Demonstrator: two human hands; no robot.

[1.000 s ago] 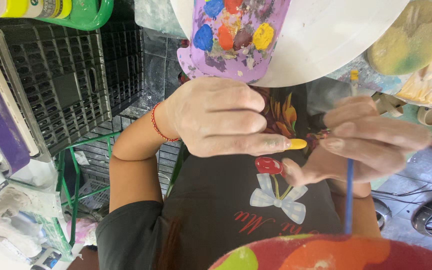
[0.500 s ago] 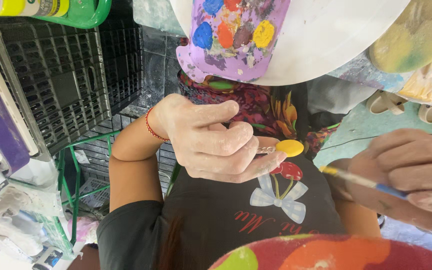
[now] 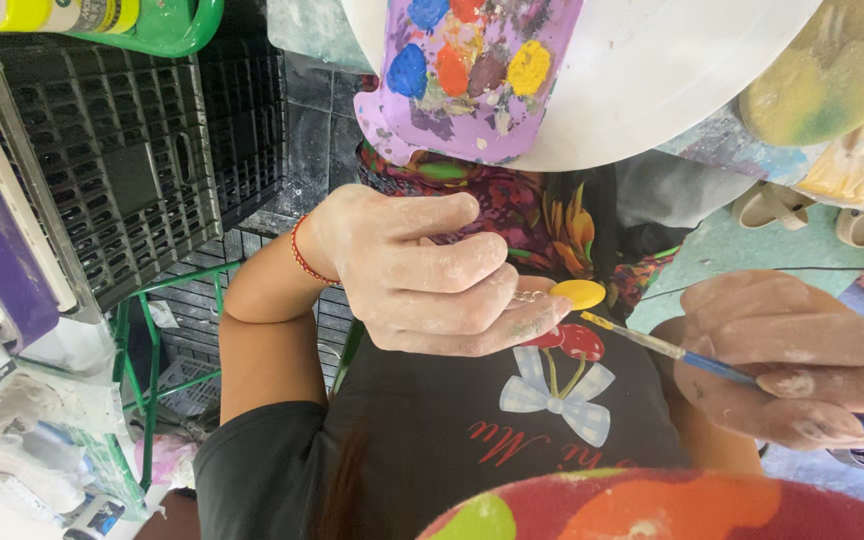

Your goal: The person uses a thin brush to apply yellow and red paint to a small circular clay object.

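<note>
My left hand (image 3: pixel 422 270), with a red string bracelet at the wrist, pinches a small round yellow piece (image 3: pixel 577 294) at its fingertips. My right hand (image 3: pixel 802 365) grips a thin blue-handled paintbrush (image 3: pixel 687 357). The brush points left, and its tip lies just below and beside the yellow piece. Both hands are dusted with pale powder. A purple paint palette (image 3: pixel 472 75) with blue, orange, brown and yellow blobs hangs at the top, resting against a large white round object (image 3: pixel 672 70).
Black plastic crates (image 3: pixel 132 150) fill the left, with a green metal frame (image 3: pixel 152 330) below them. Paint bottles and crumpled wrappers (image 3: pixel 22 450) lie at the lower left. A red, orange and green painted round surface (image 3: pixel 652 510) sits at the bottom edge. Sandals (image 3: pixel 812 205) are at the right.
My right hand dropped lower and swung the brush from upright to pointing left at the yellow piece. My left hand shifted slightly, keeping the yellow piece at its fingertips.
</note>
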